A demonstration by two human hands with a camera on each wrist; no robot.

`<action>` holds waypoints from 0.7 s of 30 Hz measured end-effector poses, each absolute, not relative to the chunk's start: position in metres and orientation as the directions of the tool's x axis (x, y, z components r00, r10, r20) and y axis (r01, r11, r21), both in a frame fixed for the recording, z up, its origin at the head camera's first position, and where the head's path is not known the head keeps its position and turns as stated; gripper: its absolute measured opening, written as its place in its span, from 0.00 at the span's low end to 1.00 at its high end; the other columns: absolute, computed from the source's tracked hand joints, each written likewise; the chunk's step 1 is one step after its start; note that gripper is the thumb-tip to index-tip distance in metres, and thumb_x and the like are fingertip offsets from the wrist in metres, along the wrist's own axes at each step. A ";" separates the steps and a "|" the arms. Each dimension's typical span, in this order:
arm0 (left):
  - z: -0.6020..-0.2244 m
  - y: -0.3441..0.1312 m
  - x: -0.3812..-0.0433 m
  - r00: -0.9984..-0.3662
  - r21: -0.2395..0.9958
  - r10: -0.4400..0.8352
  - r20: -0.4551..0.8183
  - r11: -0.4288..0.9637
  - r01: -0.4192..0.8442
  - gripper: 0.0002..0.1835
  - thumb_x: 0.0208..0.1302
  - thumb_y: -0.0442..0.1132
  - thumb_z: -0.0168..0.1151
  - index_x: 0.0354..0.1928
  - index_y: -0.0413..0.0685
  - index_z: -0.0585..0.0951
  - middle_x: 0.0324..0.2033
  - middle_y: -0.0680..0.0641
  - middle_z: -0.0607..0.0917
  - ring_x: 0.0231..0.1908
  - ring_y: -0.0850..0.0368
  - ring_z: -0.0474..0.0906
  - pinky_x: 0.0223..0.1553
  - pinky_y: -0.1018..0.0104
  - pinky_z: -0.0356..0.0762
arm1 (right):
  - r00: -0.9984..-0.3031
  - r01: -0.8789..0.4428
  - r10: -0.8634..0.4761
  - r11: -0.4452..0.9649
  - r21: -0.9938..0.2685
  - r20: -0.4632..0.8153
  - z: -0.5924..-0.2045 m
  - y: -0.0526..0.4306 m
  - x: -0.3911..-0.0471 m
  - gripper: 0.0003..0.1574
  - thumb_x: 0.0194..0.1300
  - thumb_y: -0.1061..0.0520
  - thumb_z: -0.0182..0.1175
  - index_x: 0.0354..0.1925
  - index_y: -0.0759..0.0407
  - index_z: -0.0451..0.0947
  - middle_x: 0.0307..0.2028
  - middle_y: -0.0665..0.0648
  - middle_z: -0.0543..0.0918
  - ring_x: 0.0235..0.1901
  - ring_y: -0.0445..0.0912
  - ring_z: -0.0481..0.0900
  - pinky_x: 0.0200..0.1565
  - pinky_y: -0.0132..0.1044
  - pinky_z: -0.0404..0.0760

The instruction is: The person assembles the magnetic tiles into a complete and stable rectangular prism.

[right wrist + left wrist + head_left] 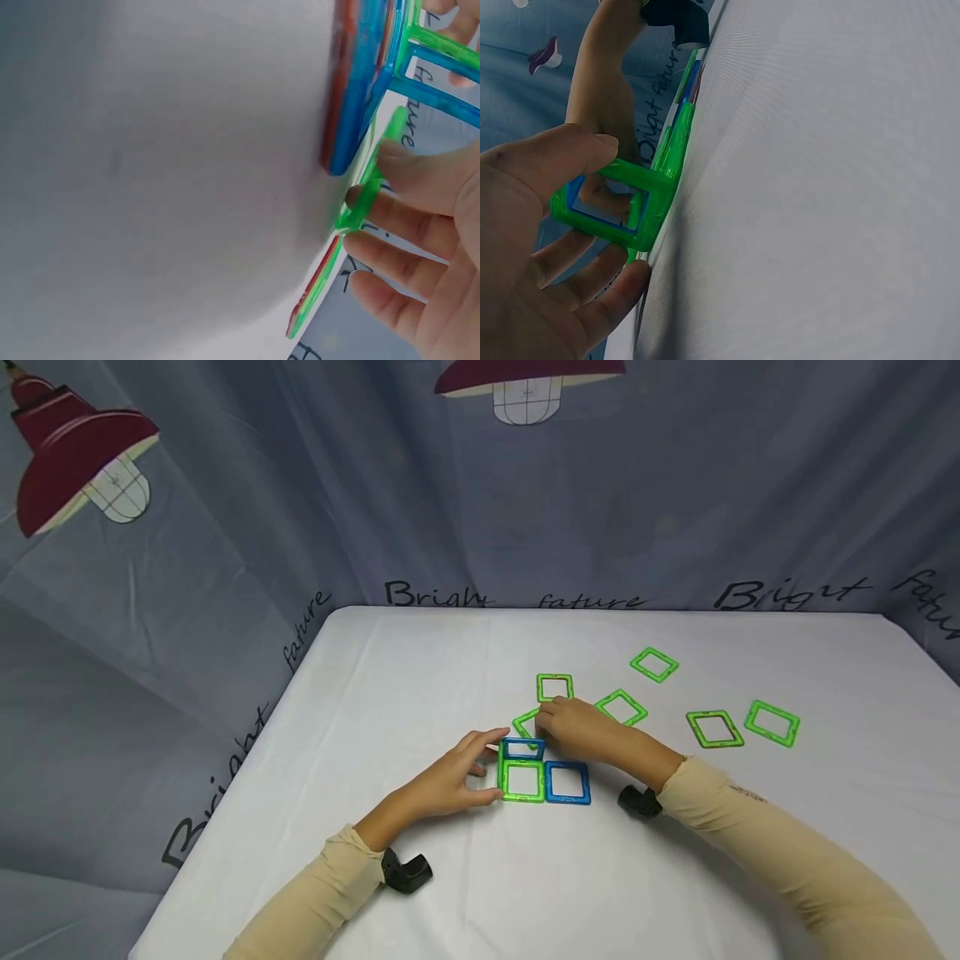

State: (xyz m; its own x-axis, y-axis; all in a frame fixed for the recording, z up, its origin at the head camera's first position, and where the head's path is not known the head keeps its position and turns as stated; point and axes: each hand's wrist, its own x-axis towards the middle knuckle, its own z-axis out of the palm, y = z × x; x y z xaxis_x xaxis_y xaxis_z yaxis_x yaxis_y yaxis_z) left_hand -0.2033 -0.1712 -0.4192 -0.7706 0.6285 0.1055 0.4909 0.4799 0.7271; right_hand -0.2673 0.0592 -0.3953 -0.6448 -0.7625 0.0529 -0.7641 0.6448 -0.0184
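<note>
My left hand [441, 785] holds an upright green square magnetic tile [600, 225] between thumb and fingers. This tile stands on the left edge of a flat green square tile [522, 798]. Along the flat tile's far edge a blue tile [523, 742] also stands up. Another blue square tile [567, 800] lies flat against the right side. Just beyond this group, my right hand [576, 727] pinches a green tile [367, 201] between thumb and index finger. In the head view the right fingers hide part of that tile.
Several loose green tiles lie on the white table [675, 860]: one green tile [555, 677] behind the right hand, another green tile [621, 718] beside it, others farther right. A black wrist camera [408, 872] hangs under the left wrist, another camera [640, 802] under the right.
</note>
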 end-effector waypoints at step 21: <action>-0.417 -0.170 -0.203 -0.776 0.733 0.625 0.086 0.488 0.474 0.41 0.57 0.39 0.64 0.69 0.48 0.53 0.58 0.47 0.65 0.57 0.56 0.68 0.50 0.70 0.76 | -0.779 -0.625 -0.609 0.738 -0.254 0.149 -0.370 0.084 -0.241 0.06 0.61 0.62 0.57 0.37 0.59 0.79 0.35 0.53 0.83 0.36 0.46 0.81 0.37 0.39 0.80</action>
